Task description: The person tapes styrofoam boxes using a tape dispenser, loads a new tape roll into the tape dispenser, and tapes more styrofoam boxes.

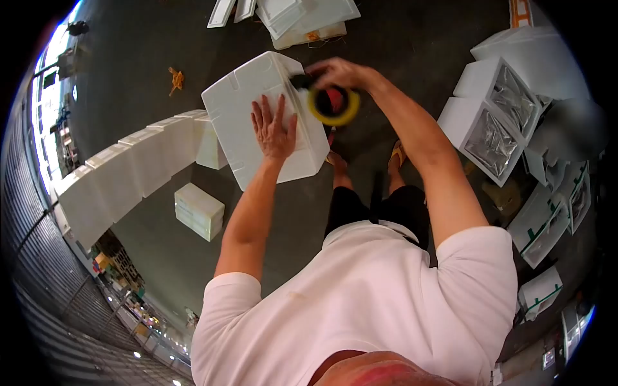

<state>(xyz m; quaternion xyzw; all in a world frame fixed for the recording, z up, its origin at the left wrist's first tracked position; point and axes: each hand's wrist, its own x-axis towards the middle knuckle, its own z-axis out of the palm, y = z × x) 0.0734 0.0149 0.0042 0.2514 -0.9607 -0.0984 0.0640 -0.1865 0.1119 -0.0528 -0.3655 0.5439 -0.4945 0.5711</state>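
Note:
A white foam box (241, 132) stands in front of me, set at an angle, with its top towards the camera. My left hand (275, 127) lies flat on that top, fingers spread. Beyond the box's right side, my right hand (341, 74) grips a tape dispenser (333, 101) with a yellow roll of tape and a red hub. The dispenser's dark front end is against or very near the box's upper right edge; motion blur hides the exact contact. Part of its handle is hidden by my fingers.
A row of white foam boxes (151, 151) curves along the left, with a single small box (199, 211) nearer me. White lids (306, 19) are piled at the top. Boxes lined with silver foil (496, 138) stand on the right. An orange scrap (176, 79) lies on the dark floor.

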